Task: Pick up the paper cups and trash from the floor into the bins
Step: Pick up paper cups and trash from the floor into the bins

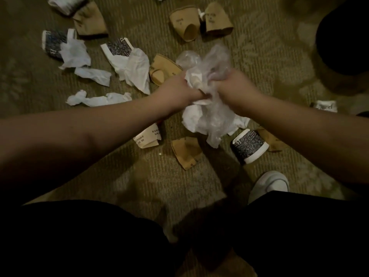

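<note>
- Nearest the viewer, dark trousers and a white shoe (268, 183) stand on the patterned carpet (163, 180).
- Just below the fingers lie a flattened brown cup (187, 151), a dark-printed white cup (249, 145) and a cream cup with lettering (148, 136).
- The left hand (178, 89) and right hand (232, 86) both curl round one bundle of white tissue and clear plastic (207, 116), gripping it between them above the carpet; the fingertips are buried in it.
- Left of the fingers lie a twisted tissue (95, 99) and a torn printed cup (119, 47).
- Beyond the fingers lie two brown cups (185, 25), side by side.
- Far right, a dark round shape (343, 43) is too blurred to identify.
</note>
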